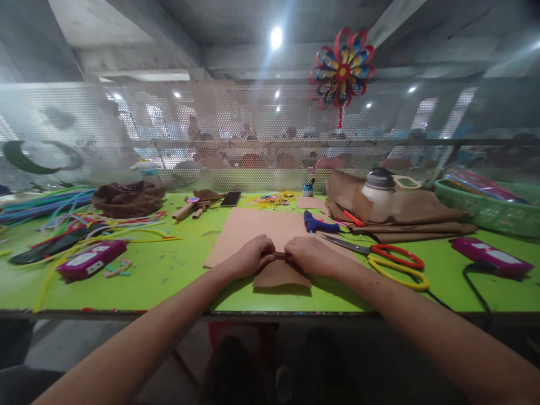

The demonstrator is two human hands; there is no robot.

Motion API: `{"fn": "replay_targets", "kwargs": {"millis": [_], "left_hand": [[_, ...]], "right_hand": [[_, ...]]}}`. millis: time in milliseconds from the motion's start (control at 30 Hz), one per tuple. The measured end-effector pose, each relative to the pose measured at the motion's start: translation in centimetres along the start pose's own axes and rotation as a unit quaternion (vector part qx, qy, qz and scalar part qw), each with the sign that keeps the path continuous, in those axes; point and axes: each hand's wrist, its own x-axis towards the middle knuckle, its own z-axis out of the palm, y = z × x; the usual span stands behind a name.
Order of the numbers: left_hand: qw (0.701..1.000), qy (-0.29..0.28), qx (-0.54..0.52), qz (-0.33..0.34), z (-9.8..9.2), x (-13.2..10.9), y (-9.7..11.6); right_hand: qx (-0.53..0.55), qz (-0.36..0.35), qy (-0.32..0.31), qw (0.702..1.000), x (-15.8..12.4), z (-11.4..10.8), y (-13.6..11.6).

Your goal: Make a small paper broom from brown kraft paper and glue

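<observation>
With fingers closed, my left hand [254, 254] and my right hand [310, 254] pinch a piece of brown paper [282, 277] between them. Its far edge is rolled or folded into a narrow strip at the fingertips, while the loose part flares toward me. Beneath lies a larger flat sheet of brown paper [253, 225] on the green table. A blue glue gun [319, 224] rests just beyond my right hand. Scissors [375, 253] with red and yellow handles lie to the right, blades toward that hand.
Purple boxes [93, 259] lie left and right, the right one with a black cable. Coloured pipe cleaners [42, 205] and a brown cloth bundle [127, 198] are on the left. A phone [230, 198], paper scraps, a bottle [378, 194], folded brown paper [426, 211] and a green basket [481, 211] stand farther back.
</observation>
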Motion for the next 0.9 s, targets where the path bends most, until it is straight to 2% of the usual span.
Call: {"fn": "replay_targets", "kwargs": {"millis": [233,500,900], "left_hand": [[1.000,-0.013,-0.024,-0.010,-0.4,-0.4,-0.5],[1.000,0.000,-0.023,0.007,-0.2,-0.8,-0.2],[0.991,-0.012,0.098,0.092,-0.9,-1.6,0.9]], "right_hand": [[-0.003,0.008,-0.010,1.000,0.1,0.3,0.2],[-0.013,-0.012,-0.041,0.999,0.0,-2.1,-0.6],[-0.031,-0.045,-0.062,0.997,-1.2,-2.9,-0.6]]}}
